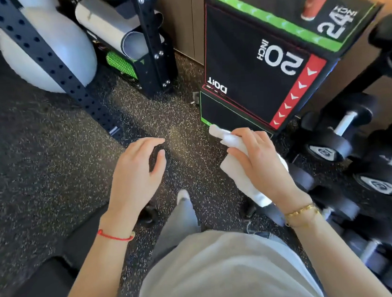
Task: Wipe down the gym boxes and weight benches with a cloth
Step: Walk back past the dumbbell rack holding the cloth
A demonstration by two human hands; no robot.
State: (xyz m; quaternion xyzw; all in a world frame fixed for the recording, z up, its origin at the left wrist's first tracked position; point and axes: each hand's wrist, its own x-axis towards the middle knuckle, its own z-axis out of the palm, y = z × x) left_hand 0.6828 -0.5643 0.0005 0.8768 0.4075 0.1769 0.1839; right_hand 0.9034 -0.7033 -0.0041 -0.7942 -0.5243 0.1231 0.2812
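A black gym box [248, 57] with green and red edge strips and "20 INCH" and "24 INCH" lettering stands at the upper right on the speckled floor. My right hand [259, 164] grips a folded white cloth [233, 169] just in front of the box's lower corner, not touching the box. My left hand [138, 174] hovers over the floor to the left, fingers loosely curved and holding nothing. A black padded bench [36, 278] shows at the lower left edge.
A red paper cup [314, 2] stands on top of the box. Black dumbbells [330, 142] fill a rack on the right. A black perforated rack upright [50, 66], a white ball [49, 49] and rolled mats [120, 27] crowd the upper left.
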